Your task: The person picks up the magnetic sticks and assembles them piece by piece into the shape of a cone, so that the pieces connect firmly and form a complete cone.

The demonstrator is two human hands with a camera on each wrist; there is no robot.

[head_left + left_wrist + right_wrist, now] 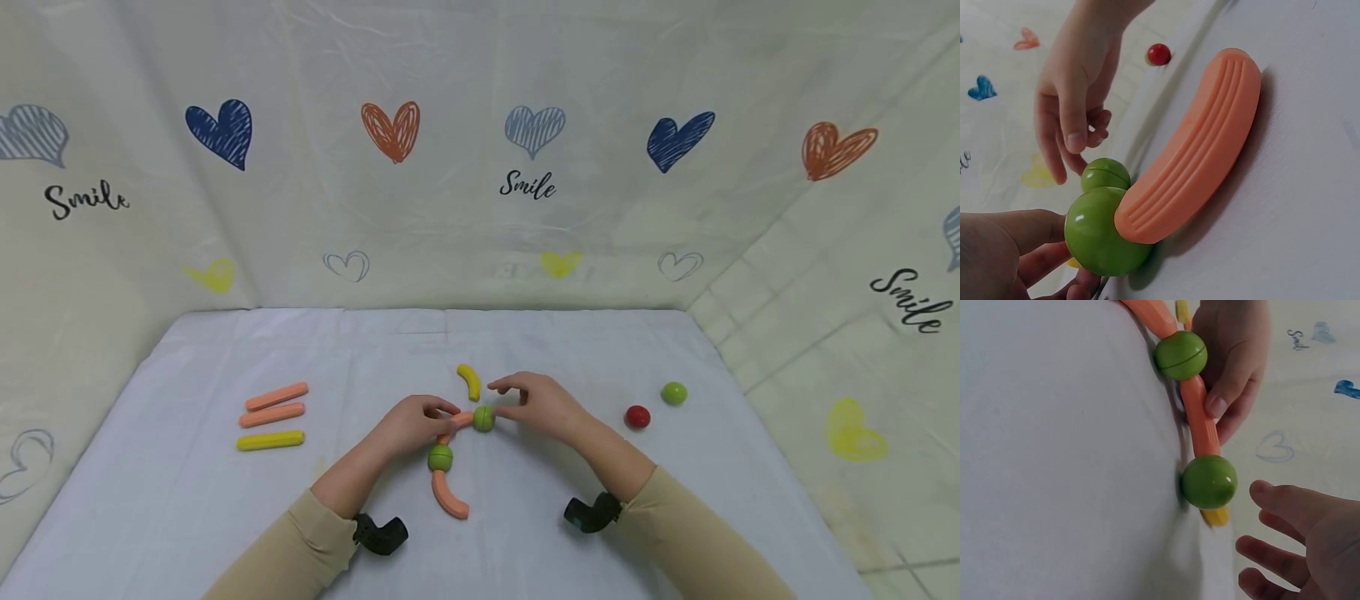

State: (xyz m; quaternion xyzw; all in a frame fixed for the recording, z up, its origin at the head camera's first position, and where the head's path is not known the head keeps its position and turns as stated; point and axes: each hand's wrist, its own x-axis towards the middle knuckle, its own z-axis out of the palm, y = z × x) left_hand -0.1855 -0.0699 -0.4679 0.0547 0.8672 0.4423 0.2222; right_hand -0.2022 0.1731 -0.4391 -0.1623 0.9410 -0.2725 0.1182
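Thumb and fingers of my left hand [416, 423] pinch an orange stick [1199, 415] that runs between two green balls. The nearer green ball [440, 457] also joins a curved orange stick [448, 497] lying on the cloth. On the other end sits the second green ball [483, 418]. My right hand [546, 406] hovers just right of that ball, its fingers spread and loosely bent around nothing; a gap shows in the right wrist view. Just beyond lies a short curved yellow stick [469, 382].
At the left, two orange sticks [273, 406] and a straight yellow stick [270, 440] lie side by side. A red ball [637, 417] and another green ball [674, 393] are at the right. White cloth covers the table; a printed curtain [450, 217] hangs behind.
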